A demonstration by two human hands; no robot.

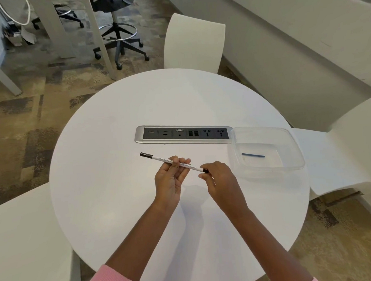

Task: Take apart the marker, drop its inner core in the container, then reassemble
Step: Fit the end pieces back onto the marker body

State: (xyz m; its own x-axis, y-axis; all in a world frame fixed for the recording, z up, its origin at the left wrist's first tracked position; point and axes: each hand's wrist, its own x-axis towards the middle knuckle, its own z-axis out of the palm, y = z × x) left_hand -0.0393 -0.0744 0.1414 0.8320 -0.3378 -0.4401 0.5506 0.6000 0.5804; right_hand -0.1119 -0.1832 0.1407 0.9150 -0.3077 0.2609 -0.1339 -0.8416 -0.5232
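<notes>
Here, left hand [171,174] holds marker [172,162]; right hand [216,174] pinches its end.

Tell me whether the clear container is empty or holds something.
Not empty. One thin blue rod lies flat on the floor of the clear container; nothing else shows inside it.

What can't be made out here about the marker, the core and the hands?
Print on the marker: too small and blurred in the head view to read.
Marker's right end: the right hand pinches it and partly covers it, so whether it is fully closed is unclear.
Middle of the barrel: hidden by fingers of the left hand.
Blue core in the container: too small for detail.
</notes>
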